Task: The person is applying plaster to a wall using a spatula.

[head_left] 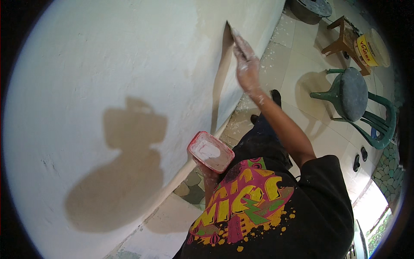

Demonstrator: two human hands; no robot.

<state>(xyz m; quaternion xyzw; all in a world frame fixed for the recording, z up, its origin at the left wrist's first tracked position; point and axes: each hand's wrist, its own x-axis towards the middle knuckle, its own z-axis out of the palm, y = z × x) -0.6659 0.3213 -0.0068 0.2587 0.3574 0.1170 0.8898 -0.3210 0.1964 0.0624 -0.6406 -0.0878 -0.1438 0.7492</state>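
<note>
My right hand (247, 71) is raised against the pale wall (86, 64). Its fingers are closed around a putty knife (229, 27), whose thin dark blade edge meets the wall surface; most of the handle is hidden by the hand. White smears cover those fingers and the wrist. Lower down, close to my body, my left hand (209, 175) supports a red rectangular tub (229, 152) from beneath, its fingers partly hidden by it. White putty (206, 150) lies inside the tub. A damp-looking beige patch shows on the wall near the knife.
White flecks dot the tiled floor (276, 64) along the wall's foot. To the right stand a green plastic chair (384, 121) with a round grey seat, a wooden stool (343, 43) and a yellow-labelled bucket (366, 52). A dark round basin (309, 13) sits farther off; black sandals (356, 163) lie lower right.
</note>
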